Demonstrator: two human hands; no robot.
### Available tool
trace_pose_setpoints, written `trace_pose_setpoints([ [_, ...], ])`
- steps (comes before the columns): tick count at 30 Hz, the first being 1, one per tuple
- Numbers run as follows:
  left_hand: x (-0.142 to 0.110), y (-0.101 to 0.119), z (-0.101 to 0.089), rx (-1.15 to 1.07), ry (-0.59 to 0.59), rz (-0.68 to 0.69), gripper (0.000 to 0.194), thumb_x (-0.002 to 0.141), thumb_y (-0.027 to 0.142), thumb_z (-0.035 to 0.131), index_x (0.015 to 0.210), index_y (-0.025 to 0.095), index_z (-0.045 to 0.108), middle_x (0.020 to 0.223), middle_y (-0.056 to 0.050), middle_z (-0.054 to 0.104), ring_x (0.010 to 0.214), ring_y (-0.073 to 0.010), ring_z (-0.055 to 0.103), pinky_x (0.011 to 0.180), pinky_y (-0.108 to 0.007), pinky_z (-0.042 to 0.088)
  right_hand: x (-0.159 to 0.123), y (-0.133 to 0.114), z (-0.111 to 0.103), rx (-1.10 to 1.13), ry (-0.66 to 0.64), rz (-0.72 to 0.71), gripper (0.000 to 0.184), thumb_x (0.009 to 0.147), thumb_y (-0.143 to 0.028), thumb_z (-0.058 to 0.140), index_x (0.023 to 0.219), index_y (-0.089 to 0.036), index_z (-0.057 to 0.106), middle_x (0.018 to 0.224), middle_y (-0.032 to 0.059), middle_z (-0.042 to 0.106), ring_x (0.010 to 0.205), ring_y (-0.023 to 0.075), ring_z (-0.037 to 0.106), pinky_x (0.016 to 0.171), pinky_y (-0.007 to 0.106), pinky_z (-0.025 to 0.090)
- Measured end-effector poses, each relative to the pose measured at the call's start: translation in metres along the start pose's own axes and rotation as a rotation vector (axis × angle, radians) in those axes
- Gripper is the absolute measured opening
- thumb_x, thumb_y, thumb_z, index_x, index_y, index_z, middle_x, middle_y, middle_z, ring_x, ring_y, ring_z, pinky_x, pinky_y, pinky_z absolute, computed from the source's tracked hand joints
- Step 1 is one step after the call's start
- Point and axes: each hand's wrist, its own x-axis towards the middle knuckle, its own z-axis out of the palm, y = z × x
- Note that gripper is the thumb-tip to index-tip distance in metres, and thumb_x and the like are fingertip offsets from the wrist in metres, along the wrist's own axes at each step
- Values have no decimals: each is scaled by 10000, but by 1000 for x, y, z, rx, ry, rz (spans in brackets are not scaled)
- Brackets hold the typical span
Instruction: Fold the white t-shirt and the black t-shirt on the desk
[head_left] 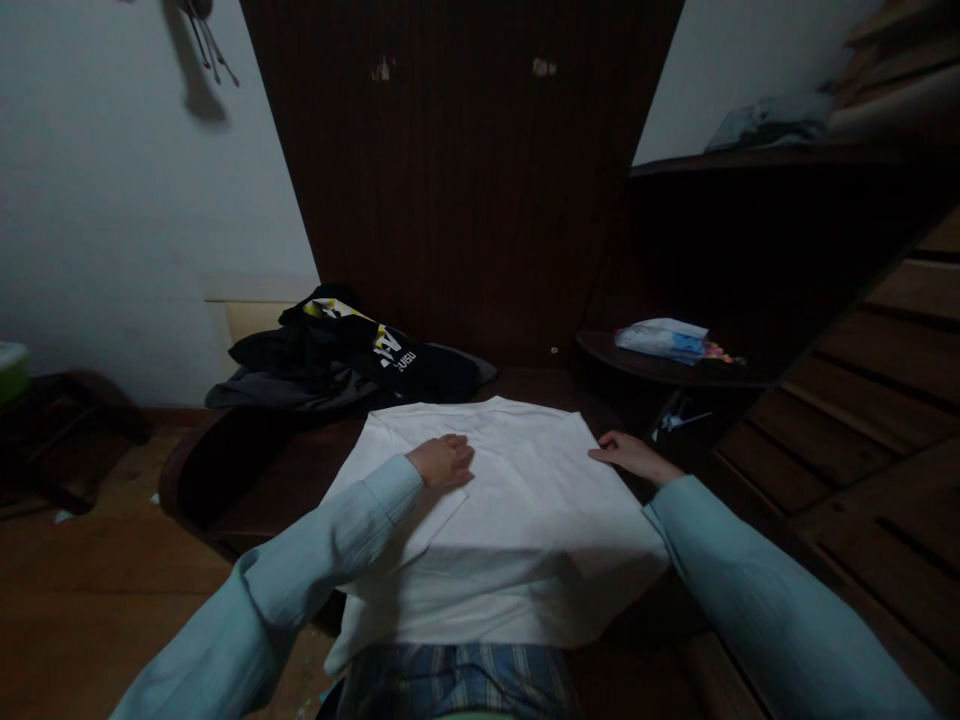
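Note:
A white t-shirt (517, 500) lies spread flat on a dark wooden table (247, 480) in front of me. My left hand (444, 461) rests palm down on the shirt's upper middle, fingers stretched out. At the shirt's right edge my right hand (631, 455) lies flat, fingertips on the fabric. Neither hand holds anything. Both arms wear light blue sleeves.
A heap of dark clothes (345, 365) with printed lettering lies at the table's far left. A small round shelf (660, 368) to the right bears a plastic packet (664, 338). Wooden stairs (885, 400) rise on the right. A dark wooden door stands behind.

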Motion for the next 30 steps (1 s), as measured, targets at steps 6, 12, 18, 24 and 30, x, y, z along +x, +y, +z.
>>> trace_pose_setpoints([
  [6,39,45,9,-59,48,120,442,826,347,382,1212,138,428,1315,-144,400,1197,-245,380,983,-389,322,20,-15,0,-17,-98,46,179,546,-258,624,504,-175,472,510,-33,471,504,102,421,475,223,296],
  [12,58,53,22,-109,102,112,360,812,215,380,1136,150,522,1237,-94,505,1153,-197,435,973,-349,336,11,-24,6,95,6,39,165,516,-157,574,536,-186,414,531,-58,425,526,97,406,481,211,285],
  [18,56,47,31,-361,250,77,313,767,201,447,1040,150,591,1154,-88,570,1105,-190,471,968,-332,335,-10,-64,13,-26,59,-132,143,546,-93,494,556,-193,392,538,-56,408,531,98,407,496,204,273],
  [24,59,44,26,-817,353,-137,362,809,401,401,754,118,620,740,-58,621,729,-151,558,725,-282,437,-37,-104,49,-200,-43,-347,151,586,-48,464,618,-186,411,594,-30,467,579,106,452,528,195,263],
  [30,62,42,30,-854,447,-328,376,710,410,551,951,122,541,778,-35,586,701,-148,525,673,-275,418,-50,-107,79,-301,-69,-460,172,610,-29,435,703,-174,445,670,-2,514,635,114,478,561,202,258],
])
